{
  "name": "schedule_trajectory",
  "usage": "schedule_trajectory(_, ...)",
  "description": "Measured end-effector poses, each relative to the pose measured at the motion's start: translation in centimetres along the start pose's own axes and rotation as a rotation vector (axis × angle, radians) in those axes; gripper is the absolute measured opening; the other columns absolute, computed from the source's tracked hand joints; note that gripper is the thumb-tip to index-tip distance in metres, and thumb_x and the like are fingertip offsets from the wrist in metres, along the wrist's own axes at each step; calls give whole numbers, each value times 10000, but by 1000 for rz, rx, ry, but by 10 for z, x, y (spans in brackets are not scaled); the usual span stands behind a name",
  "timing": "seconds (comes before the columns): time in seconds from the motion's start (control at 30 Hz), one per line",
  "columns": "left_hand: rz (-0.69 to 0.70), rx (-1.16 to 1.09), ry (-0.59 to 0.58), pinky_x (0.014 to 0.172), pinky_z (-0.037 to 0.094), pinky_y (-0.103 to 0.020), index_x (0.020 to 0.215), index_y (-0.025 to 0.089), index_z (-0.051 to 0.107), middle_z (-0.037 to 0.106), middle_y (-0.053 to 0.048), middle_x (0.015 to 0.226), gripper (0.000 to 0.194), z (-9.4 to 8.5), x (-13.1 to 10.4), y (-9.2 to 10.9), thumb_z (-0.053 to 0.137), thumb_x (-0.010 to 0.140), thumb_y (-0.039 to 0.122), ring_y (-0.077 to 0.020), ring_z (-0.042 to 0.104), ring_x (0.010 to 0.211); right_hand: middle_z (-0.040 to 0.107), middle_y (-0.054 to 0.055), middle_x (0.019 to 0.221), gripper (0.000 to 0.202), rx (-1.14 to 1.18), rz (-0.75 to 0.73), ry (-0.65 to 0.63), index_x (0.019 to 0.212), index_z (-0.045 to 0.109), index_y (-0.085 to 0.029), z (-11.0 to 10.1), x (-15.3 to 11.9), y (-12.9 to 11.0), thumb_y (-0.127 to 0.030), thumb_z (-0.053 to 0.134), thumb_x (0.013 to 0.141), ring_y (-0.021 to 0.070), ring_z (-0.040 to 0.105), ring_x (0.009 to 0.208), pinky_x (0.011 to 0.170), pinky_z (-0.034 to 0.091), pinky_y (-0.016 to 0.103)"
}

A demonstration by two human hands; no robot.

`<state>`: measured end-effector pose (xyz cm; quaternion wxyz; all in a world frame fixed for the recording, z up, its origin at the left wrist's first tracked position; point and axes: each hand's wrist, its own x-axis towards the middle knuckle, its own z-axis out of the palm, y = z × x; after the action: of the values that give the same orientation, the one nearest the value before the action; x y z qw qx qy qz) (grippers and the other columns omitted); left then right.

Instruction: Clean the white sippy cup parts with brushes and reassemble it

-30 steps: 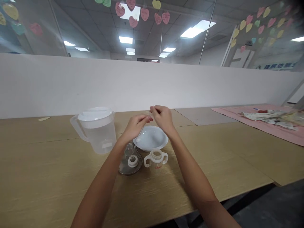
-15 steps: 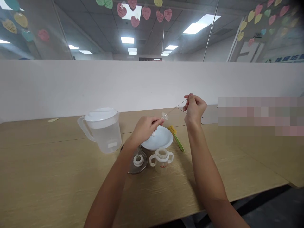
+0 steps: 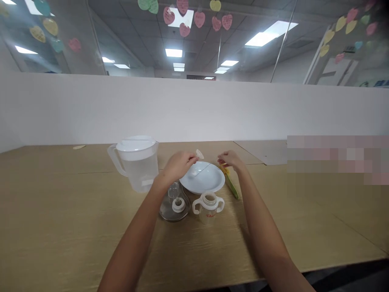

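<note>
My left hand is closed with fingertips pinched on a small clear plastic piece above the bowl's far left rim. My right hand hovers past the bowl's right rim, fingers loosely apart, nothing visible in them. Below both hands stands a white bowl. A thin wire-like stick slants inside it, beside something whitish that is hard to make out. Partly under my right hand lies a brush with a yellow head and green handle. A baby bottle body with two white handles stands open in front of the bowl.
A round metal tray beside my left forearm bears a white ring with a nipple and a clear cap. A lidded clear pitcher stands at left. A white wall borders the table's back.
My right hand has come down and left from its raised spot, and the thin stick it held now lies in the bowl. My left hand still pinches the clear piece. The view has shifted slightly.
</note>
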<state>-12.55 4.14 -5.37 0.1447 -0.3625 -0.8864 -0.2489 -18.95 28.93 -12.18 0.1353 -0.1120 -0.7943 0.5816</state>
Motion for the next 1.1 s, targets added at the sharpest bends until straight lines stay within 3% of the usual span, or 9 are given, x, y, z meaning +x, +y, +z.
schedule_trajectory(0.17,0,119,-21,610,330,-248,857,135,642,651,-90,871,320,12,5,2,364,908,285,-182,557,736,610,63,594,164,-157,-35,-139,696,621,-73,2,-10,-18,-36,710,564,127,545,442,303,376,158)
schedule_trajectory(0.33,-19,170,-29,608,327,-244,877,159,643,654,-71,863,364,12,5,3,313,924,306,-175,567,739,638,92,984,262,-195,-338,-759,961,664,-143,9,-59,-67,-298,654,750,170,609,825,525,521,178)
schedule_trajectory(0.43,-25,172,-9,594,320,-242,855,181,652,656,-51,818,388,9,5,2,307,924,343,-170,566,711,637,76,980,295,-284,-431,-675,997,657,-162,17,-74,-82,-342,632,765,169,599,801,502,507,189)
schedule_trajectory(0.53,-49,148,16,571,313,-242,813,171,662,646,-47,737,409,8,5,-2,330,911,389,-159,548,640,655,57,914,253,-193,-494,-627,956,670,-167,22,-69,-79,-289,648,736,180,597,842,554,506,206)
schedule_trajectory(0.7,-45,-74,5,588,353,-225,804,145,667,661,-41,767,435,5,5,-5,352,886,434,-146,564,661,670,65,848,292,139,-435,-620,859,703,-139,27,-48,-59,-320,742,633,184,605,832,669,498,253)
schedule_trajectory(0.87,-112,-36,-15,606,382,-233,804,145,672,662,-50,774,455,6,3,-1,332,886,435,-159,576,679,666,65,837,336,326,-391,-625,830,697,-127,32,-43,-48,-327,792,576,171,609,788,755,487,293)
schedule_trajectory(1.0,-128,19,-57,657,421,-251,799,123,667,655,-77,760,450,-3,-4,12,349,890,428,-174,586,707,660,67,882,352,376,-367,-658,871,669,-132,30,-46,-48,-287,785,576,167,611,815,786,473,287)
schedule_trajectory(1.1,-20,-53,-72,706,457,-270,896,136,668,665,-74,824,360,-26,-21,36,444,863,416,-179,602,756,656,64,867,350,327,-352,-638,887,647,-133,23,-52,-52,-275,751,585,175,611,796,744,481,280)
